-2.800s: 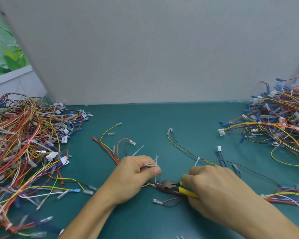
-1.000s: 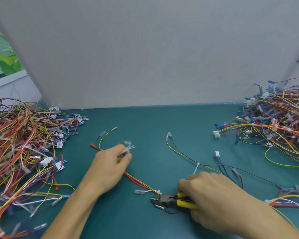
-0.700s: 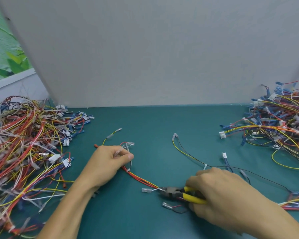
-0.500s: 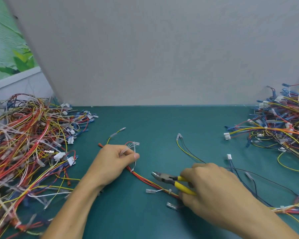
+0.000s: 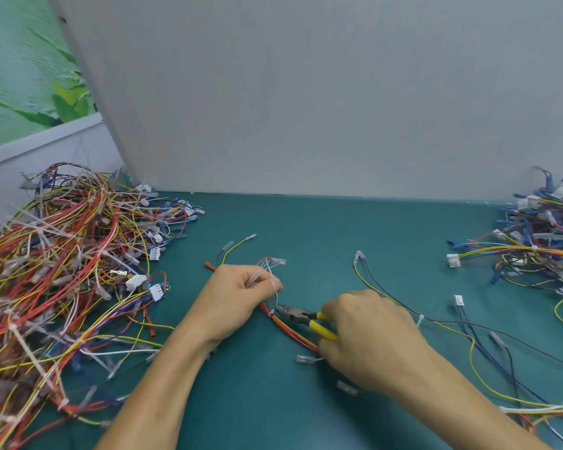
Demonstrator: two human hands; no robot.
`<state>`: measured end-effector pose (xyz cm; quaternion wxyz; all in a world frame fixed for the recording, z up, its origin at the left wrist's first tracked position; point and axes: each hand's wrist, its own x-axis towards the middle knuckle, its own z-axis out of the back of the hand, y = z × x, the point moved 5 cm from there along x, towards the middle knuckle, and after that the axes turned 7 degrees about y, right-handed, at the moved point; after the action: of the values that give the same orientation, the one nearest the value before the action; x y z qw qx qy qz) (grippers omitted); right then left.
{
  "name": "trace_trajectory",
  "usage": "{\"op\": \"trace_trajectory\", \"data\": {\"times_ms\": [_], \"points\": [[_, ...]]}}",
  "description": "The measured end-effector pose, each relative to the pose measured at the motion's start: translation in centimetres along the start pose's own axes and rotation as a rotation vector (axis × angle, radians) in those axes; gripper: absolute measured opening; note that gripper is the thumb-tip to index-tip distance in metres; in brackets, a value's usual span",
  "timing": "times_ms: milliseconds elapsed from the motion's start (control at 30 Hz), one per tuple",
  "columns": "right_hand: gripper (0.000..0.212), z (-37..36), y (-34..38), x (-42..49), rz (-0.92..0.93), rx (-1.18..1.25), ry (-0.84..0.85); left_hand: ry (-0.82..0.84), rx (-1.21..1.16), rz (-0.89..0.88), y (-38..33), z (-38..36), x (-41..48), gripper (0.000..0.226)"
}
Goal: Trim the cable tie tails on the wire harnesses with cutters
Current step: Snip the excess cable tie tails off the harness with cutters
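Left hand [image 5: 241,297]: fingers curled, thumb and forefinger pinching the harness [image 5: 288,331] wires together with a few pale strands.
Right hand [image 5: 368,339]: wrapped round the yellow handles of the cutters [image 5: 301,316], at 4 o'clock from the other hand.
Cutters: nose points to 10 o'clock, at the tie [image 5: 271,313] just under the thumb.
Harness: red-orange wires on the table [image 5: 338,228], running to 4 o'clock.
Wire piles: one at 9 o'clock [image 5: 62,271], one at 2 o'clock [image 5: 540,251].

Two hands: left hand [image 5: 238,298], right hand [image 5: 368,339]. One pair of cutters [image 5: 301,316], yellow-handled; one grey back panel [image 5: 322,99]. Two heaps of wire harnesses: left heap [image 5: 62,271], right heap [image 5: 546,251]
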<state>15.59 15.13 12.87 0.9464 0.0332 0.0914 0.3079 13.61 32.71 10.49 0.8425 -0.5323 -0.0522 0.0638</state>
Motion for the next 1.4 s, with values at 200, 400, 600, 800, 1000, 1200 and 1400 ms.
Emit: {"op": "trace_trajectory", "data": {"times_ms": [200, 400, 600, 800, 1000, 1200, 1400], "points": [[0.022, 0.2, -0.3, 0.0, 0.029, 0.053, 0.043, 0.017, -0.03, 0.012, 0.1, -0.1, 0.0, 0.032], [0.031, 0.1, -0.2, 0.3, 0.035, 0.037, 0.06, 0.031, -0.043, 0.0, -0.1, -0.4, -0.1, 0.036], [0.025, -0.2, -0.7, 0.2, 0.007, 0.003, 0.032, -0.001, 0.393, -0.036, -0.5, 0.0, -0.3, 0.032], [0.025, -0.6, -1.2, 0.1, -0.028, -0.038, -0.001, -0.061, 0.492, -0.091, -0.9, 0.3, -0.5, 0.027], [0.021, -0.7, -1.4, 0.0, -0.037, -0.05, -0.011, 0.017, 0.594, 0.018, -0.2, 0.0, -0.1, 0.019], [0.017, -0.7, -0.8, -0.1, -0.019, -0.093, -0.007, 0.067, 0.28, -0.022, 0.0, -0.9, 0.1, 0.019], [0.015, -0.3, -0.2, -0.2, -0.008, -0.111, 0.03, 0.08, 0.161, -0.005, 0.4, -0.8, 0.2, 0.011]]}}
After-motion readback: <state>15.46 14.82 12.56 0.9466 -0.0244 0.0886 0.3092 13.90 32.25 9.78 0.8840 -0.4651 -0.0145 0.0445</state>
